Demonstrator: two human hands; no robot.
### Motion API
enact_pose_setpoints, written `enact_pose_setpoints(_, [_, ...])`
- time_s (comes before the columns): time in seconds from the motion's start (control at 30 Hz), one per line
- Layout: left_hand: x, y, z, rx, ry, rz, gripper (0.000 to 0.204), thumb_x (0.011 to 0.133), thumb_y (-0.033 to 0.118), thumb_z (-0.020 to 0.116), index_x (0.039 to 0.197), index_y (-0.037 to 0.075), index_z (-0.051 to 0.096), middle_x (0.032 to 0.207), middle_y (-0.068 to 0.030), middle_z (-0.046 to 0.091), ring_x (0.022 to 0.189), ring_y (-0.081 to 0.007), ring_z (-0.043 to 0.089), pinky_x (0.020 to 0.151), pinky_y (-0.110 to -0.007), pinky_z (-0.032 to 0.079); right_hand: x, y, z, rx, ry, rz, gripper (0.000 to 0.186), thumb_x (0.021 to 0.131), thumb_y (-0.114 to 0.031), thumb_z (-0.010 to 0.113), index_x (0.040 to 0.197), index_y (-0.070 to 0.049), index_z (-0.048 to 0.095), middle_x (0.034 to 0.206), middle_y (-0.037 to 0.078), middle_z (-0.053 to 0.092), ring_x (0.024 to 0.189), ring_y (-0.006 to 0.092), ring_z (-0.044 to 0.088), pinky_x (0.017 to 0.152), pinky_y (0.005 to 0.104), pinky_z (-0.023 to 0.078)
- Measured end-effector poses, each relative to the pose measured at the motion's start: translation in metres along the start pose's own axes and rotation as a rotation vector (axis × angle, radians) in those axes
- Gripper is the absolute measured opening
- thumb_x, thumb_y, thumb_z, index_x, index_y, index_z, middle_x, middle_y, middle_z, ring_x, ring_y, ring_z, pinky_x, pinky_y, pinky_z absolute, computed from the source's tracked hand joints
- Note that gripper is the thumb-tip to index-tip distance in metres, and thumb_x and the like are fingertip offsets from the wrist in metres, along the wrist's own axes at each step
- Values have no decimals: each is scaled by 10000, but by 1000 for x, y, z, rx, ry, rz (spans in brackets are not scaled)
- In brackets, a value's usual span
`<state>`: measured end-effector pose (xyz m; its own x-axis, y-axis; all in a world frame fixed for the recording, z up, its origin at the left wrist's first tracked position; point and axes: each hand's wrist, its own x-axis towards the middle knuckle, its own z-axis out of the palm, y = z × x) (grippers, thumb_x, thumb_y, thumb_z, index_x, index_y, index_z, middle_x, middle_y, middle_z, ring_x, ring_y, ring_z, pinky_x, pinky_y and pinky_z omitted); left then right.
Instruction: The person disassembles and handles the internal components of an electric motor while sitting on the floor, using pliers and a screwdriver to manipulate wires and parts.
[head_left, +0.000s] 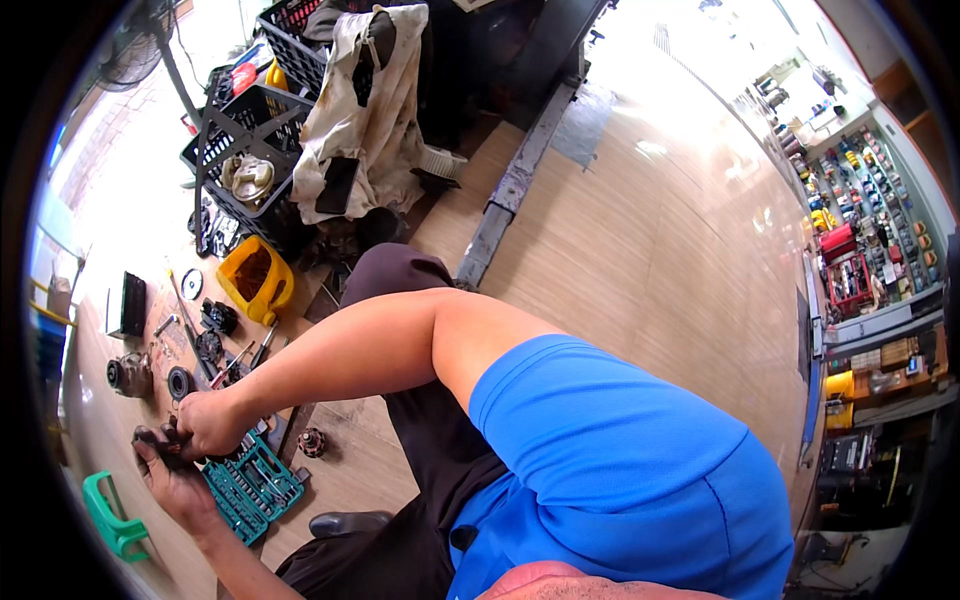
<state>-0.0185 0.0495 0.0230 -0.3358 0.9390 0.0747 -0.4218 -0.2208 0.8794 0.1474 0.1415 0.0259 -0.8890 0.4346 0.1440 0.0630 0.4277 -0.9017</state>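
Note:
At the left, both hands meet over a small dark part [172, 440] whose kind I cannot make out. My left hand [178, 485] is closed round it from below, thumb and fingers bent. My right hand [212, 422] is closed against the same spot; its fingertips and whatever they grip are hidden. Just under the hands lies an open teal socket set case [258, 478] with rows of sockets. Beside it is a small toothed metal part [312, 442]. A black ring-shaped part [180, 382] lies just beyond my right hand.
A cut-open yellow jug [250, 285], a round metal housing [130, 375], a black box [126, 304] and scattered tools lie on the floor beyond. Black crates [230, 190] and a stained cloth [350, 130] stand farther back. A green stool [113, 518] is at lower left.

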Motion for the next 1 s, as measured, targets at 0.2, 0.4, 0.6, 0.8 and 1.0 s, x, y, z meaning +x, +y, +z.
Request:
enact_pose_setpoints(0.2, [9, -9, -1, 105, 105, 41, 271, 1039, 271, 470, 1003, 33, 593, 834, -29, 555, 799, -150, 543, 818, -301, 474, 11, 11, 17, -4, 91, 21, 334, 859, -299, 622, 852, 24, 704, 848, 245, 670, 856, 382, 650, 787, 432, 503])
enact_pose_setpoints(0.4, [10, -4, 21, 249, 90, -6, 257, 1037, 236, 485, 1040, 6, 602, 895, -60, 626, 824, -153, 588, 791, -283, 494, 8, 11, 12, -64, 162, 68, 299, 856, -286, 634, 836, -1, 722, 815, 222, 675, 816, 372, 655, 762, 426, 509])
enact_pose_setpoints(0.6, [10, -12, 4, 266, 111, 14, 284, 1023, 243, 508, 1125, -1, 613, 972, -90, 673, 856, -175, 633, 777, -281, 507, 7, 15, 7, 2, 111, 32, 332, 834, -330, 639, 811, -11, 724, 810, 193, 691, 818, 343, 667, 748, 412, 520])
enact_pose_setpoints(0.8, [18, -20, -4, 131, 96, -5, 270, 1021, 215, 513, 1118, -14, 618, 1001, -117, 669, 892, -179, 634, 838, -301, 514, 12, 22, 10, -28, 155, 46, 313, 851, -307, 631, 817, -11, 726, 822, 192, 691, 836, 353, 668, 757, 408, 524])
enact_pose_setpoints(1.0, [8, -22, 24, 236, 290, -82, 349, 1006, 303, 543, 1179, 4, 596, 1052, -105, 674, 921, -201, 655, 770, -336, 550, -7, -2, -4, -395, 178, 25, 309, 868, -286, 622, 807, 1, 721, 805, 222, 682, 833, 373, 677, 750, 433, 532])
